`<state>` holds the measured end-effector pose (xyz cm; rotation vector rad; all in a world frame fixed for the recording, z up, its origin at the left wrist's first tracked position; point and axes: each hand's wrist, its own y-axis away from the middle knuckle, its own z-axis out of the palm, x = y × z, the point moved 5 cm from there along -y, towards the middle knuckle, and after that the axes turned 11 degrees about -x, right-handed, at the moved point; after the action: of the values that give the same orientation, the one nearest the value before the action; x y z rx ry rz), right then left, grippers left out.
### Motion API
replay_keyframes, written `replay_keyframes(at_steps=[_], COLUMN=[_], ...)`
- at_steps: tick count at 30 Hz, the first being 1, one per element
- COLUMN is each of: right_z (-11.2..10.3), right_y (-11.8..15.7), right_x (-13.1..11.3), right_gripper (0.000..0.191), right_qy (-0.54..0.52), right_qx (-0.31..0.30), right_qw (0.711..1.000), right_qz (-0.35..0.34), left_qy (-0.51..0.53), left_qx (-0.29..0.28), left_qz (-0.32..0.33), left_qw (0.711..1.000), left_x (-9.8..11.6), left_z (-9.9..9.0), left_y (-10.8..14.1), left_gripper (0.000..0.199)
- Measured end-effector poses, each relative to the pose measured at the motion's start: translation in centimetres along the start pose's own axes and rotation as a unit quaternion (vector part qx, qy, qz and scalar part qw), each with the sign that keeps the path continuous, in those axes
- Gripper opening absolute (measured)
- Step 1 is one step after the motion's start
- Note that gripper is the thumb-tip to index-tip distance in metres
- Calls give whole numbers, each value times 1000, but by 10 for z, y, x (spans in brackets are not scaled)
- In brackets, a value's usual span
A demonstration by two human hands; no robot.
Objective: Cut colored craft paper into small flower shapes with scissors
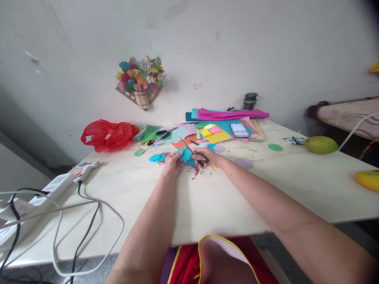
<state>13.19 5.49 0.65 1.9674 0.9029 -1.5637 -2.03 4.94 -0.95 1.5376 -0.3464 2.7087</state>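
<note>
In the middle of the table, my left hand point(173, 161) pinches a blue paper flower point(185, 155) with a scalloped edge. My right hand point(207, 155) is closed around the black handles of a pair of scissors point(189, 147), whose blades point up and to the left, close by the blue paper. Just left of my left hand lie more cut blue paper flowers point(156, 158) and some red ones. Small colourful paper scraps point(204, 170) are scattered below my right hand. Whether the blades touch the paper I cannot tell.
Coloured sheets point(220, 135), a phone point(239, 130) and black-handled scissors point(162, 133) lie further back. A red plastic bag point(109, 135) sits at the left, above a power strip point(53, 188) with loose cables. Rightward are a green paper circle point(275, 147) and a mango point(321, 145).
</note>
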Motion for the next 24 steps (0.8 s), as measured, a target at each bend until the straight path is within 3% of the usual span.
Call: replay_keyframes(at_steps=[8,12,16,24], right_z=[5,3,4,2], right_y=[5,6,2,8], right_x=[-3,4,12,8], right_gripper=[26,30,32,30], right_qy=[-40,-49,-35,-3], right_qx=[-2,27,22,44], right_qw=[999,998,999,999], right_qz=[8,-18,-11,-10], left_qy=[7,-1,-19,-56], left_qx=[-22,-29,-53,-46], left_qz=[-22,-29,-17,-22], left_qw=[1000,999,998,997], left_x=[-3,-1,2,1], left_z=[-1,4,10,7], left_y=[-3,-1,0,-2], left_gripper=[20,22,29,36])
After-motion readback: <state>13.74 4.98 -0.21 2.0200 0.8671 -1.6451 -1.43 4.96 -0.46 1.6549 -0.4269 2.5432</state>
